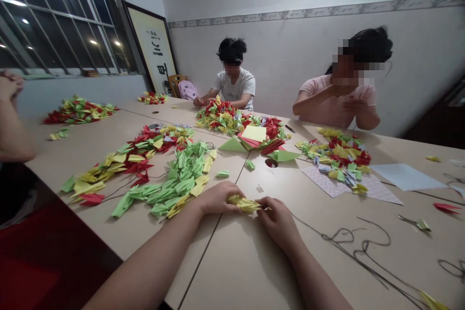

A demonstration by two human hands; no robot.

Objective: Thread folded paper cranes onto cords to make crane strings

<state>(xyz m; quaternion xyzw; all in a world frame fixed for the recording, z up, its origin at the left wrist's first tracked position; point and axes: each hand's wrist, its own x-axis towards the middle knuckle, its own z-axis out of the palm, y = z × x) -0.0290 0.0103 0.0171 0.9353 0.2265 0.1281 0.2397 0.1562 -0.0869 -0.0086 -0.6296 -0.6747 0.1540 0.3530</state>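
Observation:
My left hand (222, 197) is closed around a small bunch of yellow folded paper pieces (244, 203) just above the table. At the bunch's right end, my right hand (278, 220) pinches with its fingertips. A dark cord (308, 226) comes out from behind that hand and trails right across the table; my fingers partly hide where it meets the paper. Left of my hands lies a long strand of green folded paper pieces (181, 174), with yellow ones along its edge. Two loose green pieces (223, 174) rest just beyond my left hand.
A multicoloured paper strand (125, 157) lies at left. Ahead are coloured paper sheets (254, 134) and a large heap of folded pieces (221, 117). At right are patterned sheets (378, 191), tangled cord (363, 249) and a red piece (446, 208). Co-workers (234, 82) sit around the table.

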